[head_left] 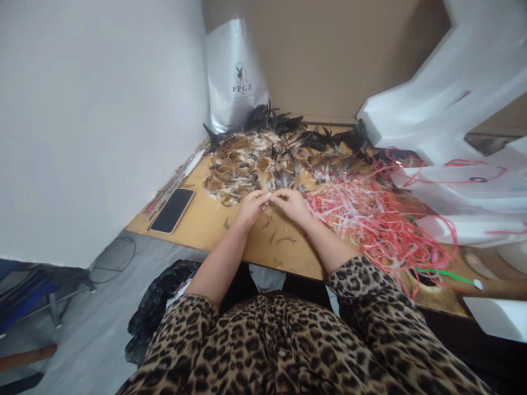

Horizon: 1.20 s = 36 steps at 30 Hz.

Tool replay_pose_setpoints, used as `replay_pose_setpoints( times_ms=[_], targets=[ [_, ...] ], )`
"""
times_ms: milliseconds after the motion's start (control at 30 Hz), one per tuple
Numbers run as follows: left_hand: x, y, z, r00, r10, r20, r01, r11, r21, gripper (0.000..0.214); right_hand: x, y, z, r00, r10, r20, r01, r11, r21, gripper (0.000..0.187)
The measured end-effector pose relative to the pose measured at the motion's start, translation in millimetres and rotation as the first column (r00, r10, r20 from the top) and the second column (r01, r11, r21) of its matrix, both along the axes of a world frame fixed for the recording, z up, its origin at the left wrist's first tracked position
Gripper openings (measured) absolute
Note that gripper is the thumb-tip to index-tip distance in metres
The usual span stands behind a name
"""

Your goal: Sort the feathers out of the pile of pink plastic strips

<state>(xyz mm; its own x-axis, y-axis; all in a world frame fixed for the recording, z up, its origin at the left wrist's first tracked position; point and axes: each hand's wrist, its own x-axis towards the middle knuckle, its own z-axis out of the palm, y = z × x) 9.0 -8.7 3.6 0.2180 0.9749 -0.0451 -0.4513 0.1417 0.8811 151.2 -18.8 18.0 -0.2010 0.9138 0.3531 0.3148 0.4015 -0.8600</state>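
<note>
My left hand and my right hand meet fingertip to fingertip over the wooden table. Both are pinched closed on something small between them, too small to name. Just beyond the fingers lies a big heap of brown, white and black feathers. A few loose feathers lie on the table below my hands. To the right of my right hand spreads a tangle of red and white strips.
A black phone lies at the table's left edge beside some thin sticks. A white paper bag stands at the back. White plastic bags pile up on the right. A black bag sits on the floor.
</note>
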Motion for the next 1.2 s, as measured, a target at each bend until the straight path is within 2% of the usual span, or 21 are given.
replay_pose_setpoints(
  times_ms=[67, 133, 267, 400, 533, 700, 833, 933, 1067, 1133, 1200],
  targets=[
    [0, 0, 0.9, 1.000, 0.016, -0.010, -0.016, 1.000, -0.007, 0.023, 5, 2, 2.9, 0.997, 0.022, 0.070, -0.022, 1.000, -0.001, 0.020],
    [0, 0, 1.6, 1.000, 0.030, -0.007, -0.030, 1.000, -0.010, 0.023, 14, 8, 5.0, 0.991, -0.009, 0.130, 0.009, 1.000, 0.002, 0.020],
    [-1, 1, 0.6, 0.999, 0.039, 0.009, -0.039, 0.999, -0.026, 0.023, 37, 24, 2.4, 0.957, -0.248, 0.147, 0.251, 0.968, 0.004, 0.021],
    [-2, 2, -2.1, 0.999, 0.042, 0.019, -0.041, 0.998, -0.041, 0.024, 50, 34, -3.7, 0.900, -0.334, 0.279, 0.349, 0.937, -0.003, 0.020],
    [-1, 2, -3.0, 0.998, 0.039, 0.052, -0.037, 0.998, -0.046, 0.025, 45, 40, -0.8, 0.829, -0.374, 0.416, 0.413, 0.911, -0.003, 0.022],
    [-1, 2, -2.3, 0.999, 0.031, 0.037, -0.029, 0.998, -0.050, 0.027, 30, 47, 9.6, 0.698, -0.407, 0.589, 0.509, 0.861, -0.010, 0.030],
    [-2, 2, -2.7, 0.999, 0.017, 0.037, -0.015, 0.999, -0.049, 0.028, 24, 49, 10.8, 0.650, -0.406, 0.642, 0.526, 0.851, 0.006, 0.020],
    [-2, 3, -4.1, 1.000, 0.000, 0.026, 0.001, 0.999, -0.045, 0.026, 26, 47, 9.8, 0.725, -0.433, 0.535, 0.514, 0.858, -0.002, 0.018],
    [0, 2, -6.0, 1.000, -0.016, 0.026, 0.017, 0.999, -0.038, 0.025, 29, 36, 11.1, 0.913, -0.381, 0.142, 0.399, 0.908, -0.128, 0.019],
    [1, 1, -5.9, 0.999, -0.027, 0.030, 0.029, 0.999, -0.040, 0.026, 26, 29, 12.8, 0.938, -0.339, -0.076, 0.314, 0.920, -0.234, 0.020],
    [1, 1, -5.2, 0.999, -0.034, 0.028, 0.035, 0.998, -0.049, 0.026, 20, 22, 14.3, 0.935, -0.279, -0.218, 0.201, 0.925, -0.322, 0.022]
  ],
)
